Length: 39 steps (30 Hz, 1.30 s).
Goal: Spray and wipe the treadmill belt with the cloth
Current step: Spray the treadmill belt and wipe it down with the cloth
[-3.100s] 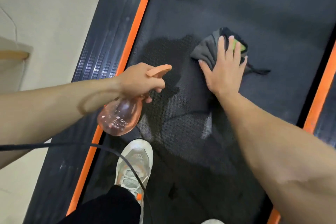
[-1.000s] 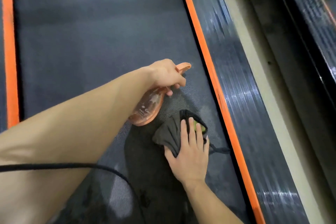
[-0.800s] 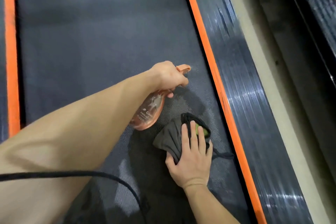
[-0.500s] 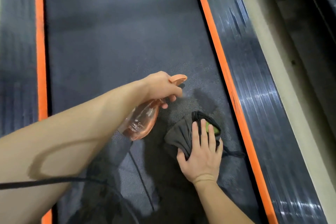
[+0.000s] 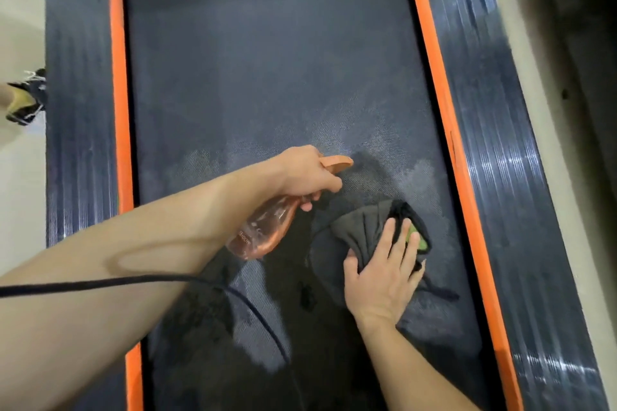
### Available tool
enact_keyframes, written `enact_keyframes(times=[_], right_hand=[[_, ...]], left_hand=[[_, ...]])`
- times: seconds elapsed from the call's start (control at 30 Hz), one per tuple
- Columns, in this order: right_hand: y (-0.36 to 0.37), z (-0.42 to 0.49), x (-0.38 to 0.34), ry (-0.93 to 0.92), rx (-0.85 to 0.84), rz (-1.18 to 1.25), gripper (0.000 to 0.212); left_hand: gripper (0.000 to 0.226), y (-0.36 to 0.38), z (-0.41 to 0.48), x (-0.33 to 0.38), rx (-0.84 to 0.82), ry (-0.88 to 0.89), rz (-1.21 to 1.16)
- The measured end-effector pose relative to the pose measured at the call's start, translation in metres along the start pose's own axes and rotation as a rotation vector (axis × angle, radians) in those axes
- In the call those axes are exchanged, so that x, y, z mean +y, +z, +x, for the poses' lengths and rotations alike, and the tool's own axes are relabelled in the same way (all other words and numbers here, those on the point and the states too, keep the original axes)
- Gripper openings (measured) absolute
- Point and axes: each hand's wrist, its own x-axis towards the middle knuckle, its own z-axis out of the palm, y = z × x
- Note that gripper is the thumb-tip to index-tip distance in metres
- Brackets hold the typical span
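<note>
The dark treadmill belt (image 5: 260,77) runs up the middle of the view, with damp patches near my hands. My left hand (image 5: 305,173) grips a translucent orange spray bottle (image 5: 263,230) by its neck, nozzle pointing right over the belt. My right hand (image 5: 384,274) lies flat with fingers spread, pressing a dark grey cloth (image 5: 364,227) with a green patch onto the belt near its right side.
Orange strips (image 5: 444,103) and ribbed dark side rails (image 5: 494,130) flank the belt on both sides. A black cable (image 5: 140,280) crosses my left forearm. Another person's shoe (image 5: 26,97) stands on the pale floor at the far left.
The view has swung left, so the left rail and floor now show. Both hands stay together over the belt's right side; the cloth has shifted slightly under my right hand.
</note>
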Motion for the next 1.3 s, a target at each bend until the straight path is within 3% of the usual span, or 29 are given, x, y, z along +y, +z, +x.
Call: enact_keyframes(times=[0.13, 0.33, 0.47, 0.6, 0.7, 0.77, 0.83, 0.9, 0.97, 1.0, 1.07, 1.17, 1.3], right_hand=[[0.002, 0.002, 0.002, -0.012, 0.006, 0.005, 0.090], [0.002, -0.001, 0.001, -0.022, 0.024, 0.011, 0.087], [-0.010, 0.013, -0.002, -0.197, 0.009, -0.006, 0.091], [-0.031, 0.124, -0.033, -0.417, -0.003, -0.060, 0.093], [-0.038, 0.183, -0.075, -0.342, 0.001, -0.039, 0.083], [-0.028, 0.163, -0.090, -0.309, 0.056, -0.043, 0.082], [-0.016, 0.112, -0.084, -0.499, 0.065, -0.088, 0.086], [-0.012, 0.075, -0.063, -0.808, -0.041, -0.146, 0.091], [-0.021, 0.099, -0.056, -1.000, -0.110, -0.205, 0.096], [-0.025, 0.123, -0.061, -0.991, -0.108, -0.238, 0.097], [-0.033, 0.172, -0.082, -0.800, -0.066, -0.217, 0.093], [-0.035, 0.196, -0.107, -0.493, -0.033, -0.094, 0.084], [-0.022, 0.123, -0.081, -0.556, -0.023, -0.096, 0.086]], left_hand=[[0.026, -0.009, -0.008, -0.007, -0.009, -0.033, -0.123], [0.022, -0.012, -0.023, -0.033, 0.085, -0.062, 0.096], [0.015, -0.019, -0.030, -0.058, 0.056, -0.066, -0.099], [0.016, -0.026, -0.030, -0.083, 0.119, -0.047, -0.230], [0.024, -0.033, -0.027, -0.097, 0.155, -0.051, -0.311], [0.041, -0.037, -0.024, -0.104, 0.158, -0.060, -0.436], [0.038, -0.041, -0.023, -0.104, 0.169, -0.058, -0.529], [0.026, -0.046, -0.022, -0.102, 0.196, -0.058, -0.573], [0.023, -0.050, -0.020, -0.098, 0.207, -0.049, -0.590], [0.028, -0.052, -0.018, -0.096, 0.203, -0.041, -0.593], [0.032, -0.053, -0.015, -0.096, 0.182, -0.029, -0.597], [0.015, -0.051, -0.018, -0.095, 0.153, -0.030, -0.572], [0.026, -0.038, -0.032, -0.093, 0.107, -0.039, -0.544]])
